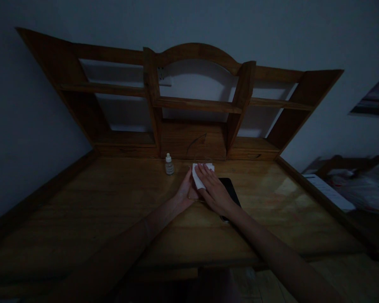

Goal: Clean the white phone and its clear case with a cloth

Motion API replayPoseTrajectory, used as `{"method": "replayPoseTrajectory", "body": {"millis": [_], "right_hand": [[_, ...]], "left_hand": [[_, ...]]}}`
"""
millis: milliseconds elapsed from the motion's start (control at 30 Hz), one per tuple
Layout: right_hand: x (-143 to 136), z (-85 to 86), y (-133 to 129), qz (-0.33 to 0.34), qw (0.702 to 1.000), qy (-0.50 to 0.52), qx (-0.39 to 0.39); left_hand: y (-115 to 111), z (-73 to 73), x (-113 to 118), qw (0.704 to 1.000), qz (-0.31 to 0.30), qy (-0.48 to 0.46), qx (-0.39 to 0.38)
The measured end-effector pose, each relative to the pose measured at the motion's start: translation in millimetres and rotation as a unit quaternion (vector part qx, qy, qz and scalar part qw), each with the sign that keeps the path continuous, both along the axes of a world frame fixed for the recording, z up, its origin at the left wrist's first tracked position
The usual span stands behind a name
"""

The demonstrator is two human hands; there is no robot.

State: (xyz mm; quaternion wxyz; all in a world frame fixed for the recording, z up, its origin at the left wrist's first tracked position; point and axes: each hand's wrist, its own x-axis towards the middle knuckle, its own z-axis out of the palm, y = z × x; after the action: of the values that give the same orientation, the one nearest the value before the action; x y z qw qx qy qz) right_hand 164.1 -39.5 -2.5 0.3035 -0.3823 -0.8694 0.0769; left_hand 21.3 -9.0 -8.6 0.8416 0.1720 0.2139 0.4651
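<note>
My left hand is closed around the left edge of a see-through, thin-rimmed thing that looks like a clear phone case. Over it, my right hand presses a folded white tissue with its fingers laid on top. Much of the case is hidden behind the tissue and fingers. A black phone lies on the desk, partly under my right wrist and forearm. Behind my left hand stands a small clear bottle with a white dropper cap.
The wooden desk has a shelf unit along its back, with low drawers at both sides. A thin dark cable shows in the middle compartment. Right of the desk are white papers and plastic bags.
</note>
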Motion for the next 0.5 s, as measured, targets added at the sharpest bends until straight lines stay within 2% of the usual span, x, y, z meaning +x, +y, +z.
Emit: {"method": "replayPoseTrajectory", "body": {"millis": [300, 500], "right_hand": [[-0.2, 0.0, -0.3, 0.005, 1.000, -0.011, -0.001], [-0.6, -1.3, 1.3, 0.002, 1.000, -0.012, 0.002]], "left_hand": [[-2.3, 3.6, -0.7, 0.999, 0.038, -0.003, -0.021], [-4.6, 5.6, -2.8, 0.999, 0.029, -0.017, -0.032]]}}
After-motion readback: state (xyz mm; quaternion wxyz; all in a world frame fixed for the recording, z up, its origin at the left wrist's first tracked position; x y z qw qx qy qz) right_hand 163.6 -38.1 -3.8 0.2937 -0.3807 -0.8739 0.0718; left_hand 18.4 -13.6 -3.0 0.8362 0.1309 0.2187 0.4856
